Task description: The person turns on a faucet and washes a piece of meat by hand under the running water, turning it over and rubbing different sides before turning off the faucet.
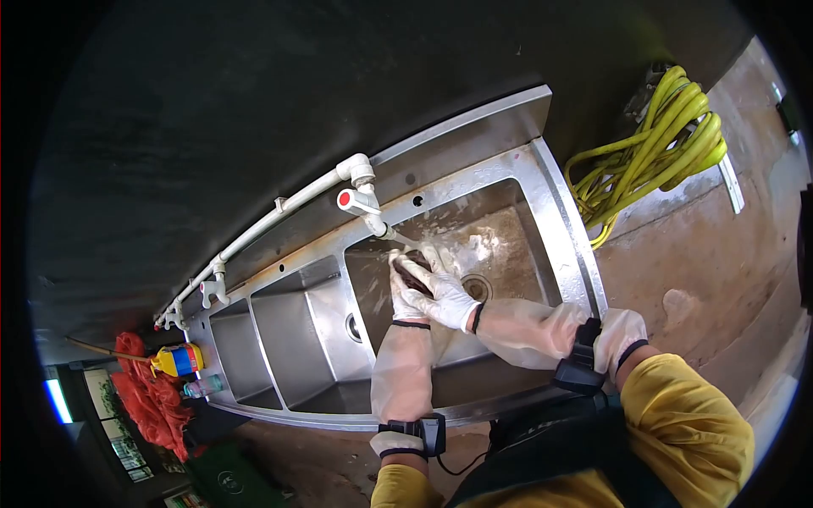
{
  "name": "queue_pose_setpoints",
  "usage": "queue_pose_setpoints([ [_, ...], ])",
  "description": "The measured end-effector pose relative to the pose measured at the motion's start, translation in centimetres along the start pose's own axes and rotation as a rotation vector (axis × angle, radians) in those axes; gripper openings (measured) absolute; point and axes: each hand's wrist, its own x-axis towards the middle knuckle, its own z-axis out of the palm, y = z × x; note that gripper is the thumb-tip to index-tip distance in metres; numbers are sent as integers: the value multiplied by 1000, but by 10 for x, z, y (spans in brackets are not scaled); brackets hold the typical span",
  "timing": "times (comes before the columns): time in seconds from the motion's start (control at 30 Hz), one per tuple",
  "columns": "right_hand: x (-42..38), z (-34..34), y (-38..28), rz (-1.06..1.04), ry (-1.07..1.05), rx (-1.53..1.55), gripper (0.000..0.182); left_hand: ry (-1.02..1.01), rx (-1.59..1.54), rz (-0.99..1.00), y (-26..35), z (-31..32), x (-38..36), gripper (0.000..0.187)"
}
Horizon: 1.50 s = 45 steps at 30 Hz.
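Both my hands, in white gloves and clear plastic sleeves, are under the running white tap [364, 203] with the red-marked handle. My left hand [401, 292] and my right hand [445, 295] are closed around a dark reddish-brown thing [415, 273]. Fingers cover most of it, so its kind cannot be made out. Water splashes over the gloves into the right basin of the steel sink [572, 245]. A round drain [476, 288] lies just right of my right hand.
Two more basins extend left, with another white tap [214, 292] above. A yellow bottle with a blue label [178, 360], a clear bottle [203, 387] and red plastic sheeting [152, 398] are at the far left. A coiled yellow hose [660, 152] hangs right of the sink.
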Motion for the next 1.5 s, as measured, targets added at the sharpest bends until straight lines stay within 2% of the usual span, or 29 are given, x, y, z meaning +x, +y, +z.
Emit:
queue_pose_setpoints([
  [0.03,1,-12,-12,83,-28,-2,67,49,107,0,-8,-1,3,32],
  [0.1,26,-15,22,3,194,202,62,152,330,-2,-13,-3,6,31],
  [0.13,35,-13,36,36,350,251,58,238,458,-126,-6,9,-7,39],
  [0.17,45,7,64,158,390,143,58,88,426,-169,-3,31,-14,41],
  [0.23,18,-16,36,60,92,396,63,249,260,-26,1,15,-2,43],
  [0.27,7,-3,32,-97,148,167,66,255,194,27,1,8,5,41],
  [0.3,-6,18,31,-99,203,-7,66,60,224,-40,0,8,1,37],
  [0.37,1,20,40,-147,255,-67,65,59,168,-25,-7,-39,25,34],
  [0.43,38,0,63,68,116,379,63,304,325,21,-23,-9,3,31],
  [0.47,45,3,74,125,337,346,60,191,291,-56,-21,14,-6,30],
  [0.5,48,2,79,242,239,528,59,75,257,-134,-16,29,-8,29],
  [0.53,34,-9,56,212,114,778,59,153,190,-184,-3,31,-8,32],
  [0.57,13,-18,29,181,-20,1022,60,144,422,5,4,5,6,38],
  [0.6,6,1,35,-192,182,284,61,107,411,16,8,-11,13,41],
  [0.63,-6,10,25,-231,198,100,60,70,398,29,8,-6,12,43],
  [0.67,-6,9,24,-232,164,57,60,33,160,-197,2,-3,7,45],
  [0.73,3,-5,21,-305,190,-14,63,24,174,4,-10,-3,2,43],
  [0.8,14,-14,25,-178,103,-33,68,94,62,8,-19,6,0,42],
  [0.87,16,-18,24,-15,71,-79,75,102,210,18,-18,-6,1,42],
  [0.97,14,-5,33,163,-67,862,77,187,254,58,-24,0,0,41],
  [1.0,14,-3,30,112,88,673,71,222,249,75,-27,8,-2,42],
  [1.03,14,-2,28,177,70,759,64,255,246,91,-29,13,-2,43],
  [1.1,12,-4,24,308,34,928,52,375,411,228,-33,1,7,43],
  [1.17,12,3,30,287,68,934,44,469,601,306,-39,7,5,42],
  [1.2,13,4,31,275,86,936,40,397,668,358,-39,3,7,46],
  [1.3,10,1,30,356,153,956,35,543,1112,467,-48,0,0,54],
  [1.33,8,-4,25,403,178,966,34,494,1329,591,-53,15,-8,62],
  [1.43,9,-2,32,533,197,967,29,518,1628,406,-48,9,-13,65],
  [1.5,15,13,53,584,172,1003,28,434,1756,453,-46,-1,-14,62],
])
